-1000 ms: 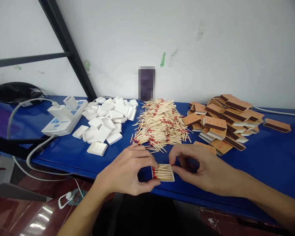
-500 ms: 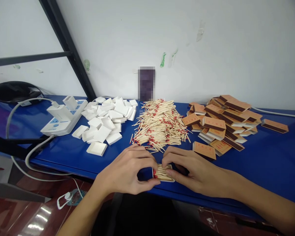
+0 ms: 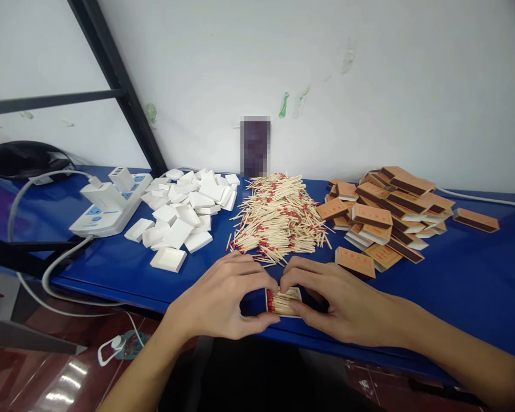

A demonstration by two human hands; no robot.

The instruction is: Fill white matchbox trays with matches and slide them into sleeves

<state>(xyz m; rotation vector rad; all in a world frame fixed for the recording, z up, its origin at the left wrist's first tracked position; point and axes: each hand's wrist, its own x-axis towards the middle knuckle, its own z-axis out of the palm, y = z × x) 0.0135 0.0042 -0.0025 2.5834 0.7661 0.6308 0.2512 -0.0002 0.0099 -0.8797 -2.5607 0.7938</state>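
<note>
A small white matchbox tray (image 3: 266, 301) rests near the front edge of the blue table, filled with red-headed matches (image 3: 282, 303). With thumb and index finger, my left hand (image 3: 229, 294) grips the tray's left end. My right hand (image 3: 339, 300) bends over the right end, its thumb and fingertips closed on the matches inside. All the red heads I can see in the tray point left. Just beyond both hands lies a large heap of loose matches (image 3: 278, 217).
White empty trays (image 3: 178, 233) are piled at the left, beside a power strip (image 3: 107, 220) with cables. Orange matchbox sleeves (image 3: 373, 214) form a stack at the right. A pixelated dark object (image 3: 256, 147) stands against the wall. A black metal frame (image 3: 120, 94) rises at the left.
My right fingers have shifted slightly left over the tray, and the matches sit further left, baring some of the tray's right end. My left hand holds nearly the same place.
</note>
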